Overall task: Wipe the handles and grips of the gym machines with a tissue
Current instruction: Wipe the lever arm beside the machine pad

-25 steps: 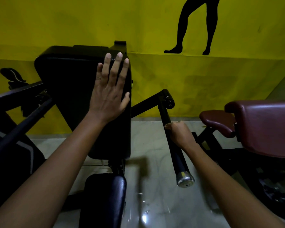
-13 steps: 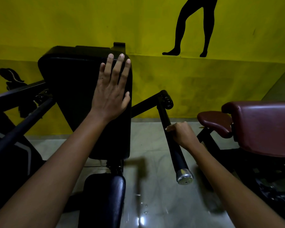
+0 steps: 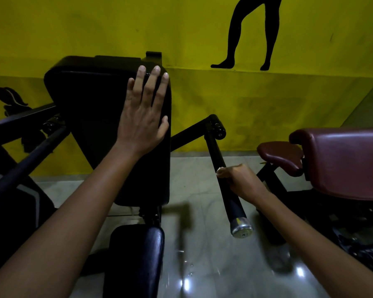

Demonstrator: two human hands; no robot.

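The right hand (image 3: 240,182) is clenching a thin white tissue (image 3: 219,169), likely flimsy, around the rigid black handle bar (image 3: 232,201), while the left hand (image 3: 143,117) is lying flat, fingers straight.

A black handle bar (image 3: 224,179) with a silver end cap is slanting down from its pivot; a sliver of white tissue (image 3: 219,169) is peeking out against its middle.

Dim room, light from overhead: bright glare spots on the glossy floor (image 3: 202,244), a soft sheen on the maroon pad (image 3: 345,160). The black backrest (image 3: 95,125) loses detail in shadow. Wall lines bow near the edges; the lower floor smears.
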